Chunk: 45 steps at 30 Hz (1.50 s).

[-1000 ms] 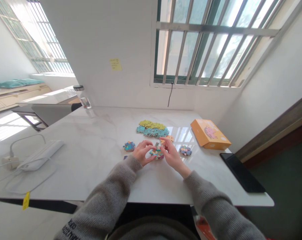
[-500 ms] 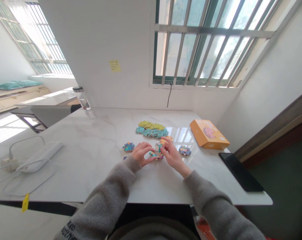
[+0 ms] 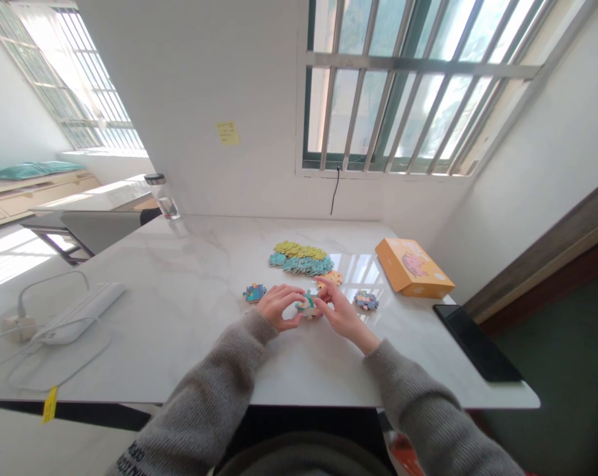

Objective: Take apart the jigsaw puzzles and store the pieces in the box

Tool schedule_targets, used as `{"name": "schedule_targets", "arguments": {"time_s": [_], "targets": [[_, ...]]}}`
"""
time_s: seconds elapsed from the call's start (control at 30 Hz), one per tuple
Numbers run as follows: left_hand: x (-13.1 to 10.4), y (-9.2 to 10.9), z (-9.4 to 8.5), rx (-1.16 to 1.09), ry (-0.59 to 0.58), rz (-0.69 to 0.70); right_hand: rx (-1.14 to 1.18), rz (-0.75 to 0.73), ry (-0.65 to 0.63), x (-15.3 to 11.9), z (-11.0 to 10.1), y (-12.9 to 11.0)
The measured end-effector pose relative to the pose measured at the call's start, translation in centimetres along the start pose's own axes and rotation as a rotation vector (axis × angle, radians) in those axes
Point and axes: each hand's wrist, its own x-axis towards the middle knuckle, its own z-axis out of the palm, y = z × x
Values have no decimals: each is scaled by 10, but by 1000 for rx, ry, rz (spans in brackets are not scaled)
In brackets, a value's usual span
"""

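Between my two hands are some joined or stacked puzzle pieces (image 3: 308, 304) in teal, white and pink. My left hand (image 3: 280, 307) has its thumb and fingers curved round their left side. From the right, my right hand (image 3: 341, 311) pinches a teal-edged piece at their upper right. Just behind my right fingers lie orange pieces (image 3: 335, 276), partly covered. Farther back are rows of yellow pieces (image 3: 301, 250) and teal pieces (image 3: 308, 266). A small blue pile (image 3: 254, 293) sits left of my left hand, and a purple-blue pile (image 3: 367, 300) right of my right hand.
An orange box (image 3: 415, 268) and a black tablet or phone (image 3: 477, 342) lie on the right of the white table (image 3: 180, 297). At the left are a power strip (image 3: 80, 314) with cables and, farther back, a clear bottle (image 3: 164, 198).
The teal-edged piece has come down and left onto the pieces between my hands. My left hand has shifted slightly left, and my right fingers have closed in lower.
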Motion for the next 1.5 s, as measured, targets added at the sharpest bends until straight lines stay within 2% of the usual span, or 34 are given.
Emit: {"name": "schedule_targets", "arguments": {"time_s": [0.1,0.17,0.33,0.47,0.67,0.73,0.83,0.93,0.97,1.0,1.07,1.13,1.23,1.3,1.4,1.5], "targets": [[-10,-22,-20,30,71,-143,-124,-24,62,0,-3,0],[-23,-40,-35,59,114,-243,-214,-44,55,-1,-6,0],[-56,-80,-62,132,15,-425,-367,-135,-64,-3,-8,3],[-68,-92,-65,137,-49,-504,-425,-165,-129,-4,-8,5],[-74,-97,-58,92,-140,-508,-465,-138,-201,-5,-13,4],[-74,-96,-58,89,-141,-480,-464,-136,-218,-5,-15,4],[-66,-87,-59,131,-48,-411,-463,-144,-225,-5,-16,5],[-49,-66,-51,147,58,-338,-477,-155,-204,-4,-17,8],[-41,-57,-46,133,56,-309,-488,-155,-195,-3,-17,10],[-34,-47,-39,118,24,-275,-501,-154,-188,-3,-17,12],[-19,-31,-23,88,-124,-172,-523,-154,-181,-3,-17,14],[-7,-20,-7,100,-221,-127,-528,-163,-182,-4,-17,15],[3,-13,9,104,-314,-103,-524,-173,-180,-4,-17,15],[5,-13,13,81,-338,-101,-523,-170,-188,-4,-18,13],[5,-13,12,35,-278,-121,-502,-177,-178,-4,-17,9],[6,-8,8,-34,-77,-158,-402,-149,-62,-4,-13,1]]}}
